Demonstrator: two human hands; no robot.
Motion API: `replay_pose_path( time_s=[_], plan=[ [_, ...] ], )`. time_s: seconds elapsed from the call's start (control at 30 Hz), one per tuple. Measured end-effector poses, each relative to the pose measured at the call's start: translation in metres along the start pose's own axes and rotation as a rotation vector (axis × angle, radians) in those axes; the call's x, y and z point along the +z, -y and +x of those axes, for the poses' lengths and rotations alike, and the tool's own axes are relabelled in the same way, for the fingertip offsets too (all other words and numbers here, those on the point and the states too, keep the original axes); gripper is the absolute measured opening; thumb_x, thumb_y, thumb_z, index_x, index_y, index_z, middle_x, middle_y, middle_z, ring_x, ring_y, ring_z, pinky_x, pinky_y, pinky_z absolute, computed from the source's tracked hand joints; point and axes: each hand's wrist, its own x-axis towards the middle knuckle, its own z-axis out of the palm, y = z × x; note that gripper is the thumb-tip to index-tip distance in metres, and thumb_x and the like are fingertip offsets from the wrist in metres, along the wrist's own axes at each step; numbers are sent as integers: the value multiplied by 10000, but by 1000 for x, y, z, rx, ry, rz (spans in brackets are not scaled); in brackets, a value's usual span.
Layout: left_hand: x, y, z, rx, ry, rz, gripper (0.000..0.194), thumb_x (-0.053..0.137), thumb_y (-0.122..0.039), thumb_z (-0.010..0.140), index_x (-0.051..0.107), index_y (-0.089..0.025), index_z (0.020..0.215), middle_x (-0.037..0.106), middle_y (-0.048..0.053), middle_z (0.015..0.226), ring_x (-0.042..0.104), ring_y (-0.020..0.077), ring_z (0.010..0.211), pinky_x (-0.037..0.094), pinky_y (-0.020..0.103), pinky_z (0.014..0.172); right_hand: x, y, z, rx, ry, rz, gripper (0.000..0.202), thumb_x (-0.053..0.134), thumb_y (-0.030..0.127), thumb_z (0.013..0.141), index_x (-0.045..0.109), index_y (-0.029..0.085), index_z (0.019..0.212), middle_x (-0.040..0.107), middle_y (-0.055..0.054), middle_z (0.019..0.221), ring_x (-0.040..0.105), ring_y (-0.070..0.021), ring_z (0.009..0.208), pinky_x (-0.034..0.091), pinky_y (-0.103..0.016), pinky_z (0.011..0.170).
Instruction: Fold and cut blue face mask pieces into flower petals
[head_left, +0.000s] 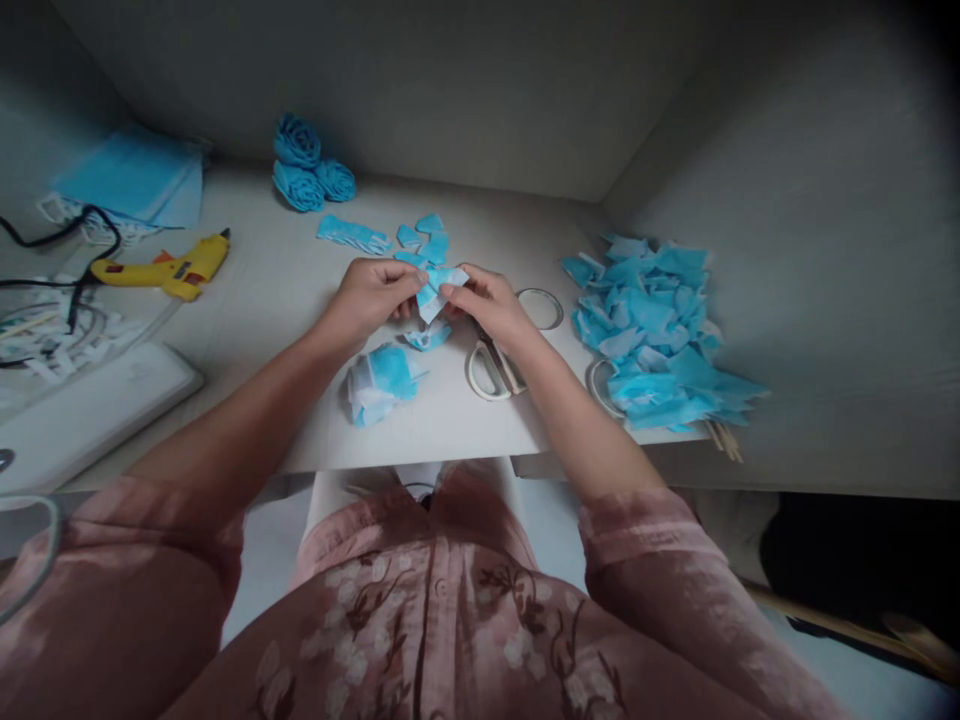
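Between my two hands is a small blue-and-white piece of mask fabric (433,298), held over the middle of the table. My left hand (379,292) pinches its left side, and my right hand (489,300) pinches its right side with the thumb on top. Just beyond the fingers lie several cut blue pieces (432,240). Below my right hand rests a pair of scissors (491,370), its blades partly hidden by the hand. A small stack of blue and white pieces (382,383) sits nearer me, to the left.
Three blue fabric roses (298,142) stand at the back beside a pleated blue strip (352,234). To the left are face masks (131,180), a yellow glue gun (169,270) and a white device (97,420). A heap of cut pieces (652,320) and tape rolls (540,309) lie rightward.
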Motion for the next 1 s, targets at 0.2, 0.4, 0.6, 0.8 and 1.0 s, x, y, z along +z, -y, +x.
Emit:
replay_pose_path(
  time_s=[0.2, 0.4, 0.6, 0.8, 1.0],
  plan=[
    [-2, 3, 0, 27, 11, 11, 306, 677, -208, 853, 612, -167, 556, 545, -28, 491, 473, 72, 475, 354, 197, 496, 1, -1, 0, 5, 3, 20, 566, 802, 740, 672, 557, 238, 761, 548, 28, 706, 517, -142, 708, 503, -297, 695],
    [-2, 4, 0, 38, 5, 22, 267, 705, -226, 837, 624, -169, 588, 527, -38, 508, 470, 72, 494, 354, 199, 510, 2, 3, -2, 7, 14, 48, 524, 827, 674, 685, 571, 222, 758, 559, 30, 699, 512, -129, 695, 489, -283, 692],
    [3, 3, -2, 76, -45, 18, 253, 694, -194, 821, 620, -164, 580, 537, -42, 508, 469, 77, 500, 355, 206, 517, 7, 3, -3, 17, 8, 76, 541, 836, 674, 655, 602, 198, 758, 585, 29, 698, 539, -117, 698, 492, -267, 696],
    [5, 4, -2, 74, -65, 15, 220, 691, -177, 839, 660, -160, 622, 547, -42, 495, 484, 75, 486, 370, 200, 519, 8, 1, 1, 19, -45, 78, 542, 859, 659, 613, 631, 189, 758, 576, 41, 662, 490, -99, 637, 459, -253, 628],
    [5, 4, -2, 30, -24, -64, 259, 708, -201, 864, 657, -156, 613, 621, -7, 568, 511, 72, 482, 386, 196, 498, 0, 1, 3, -45, -64, 35, 477, 828, 611, 680, 601, 195, 727, 531, 44, 676, 465, -99, 659, 427, -244, 628]
  ],
)
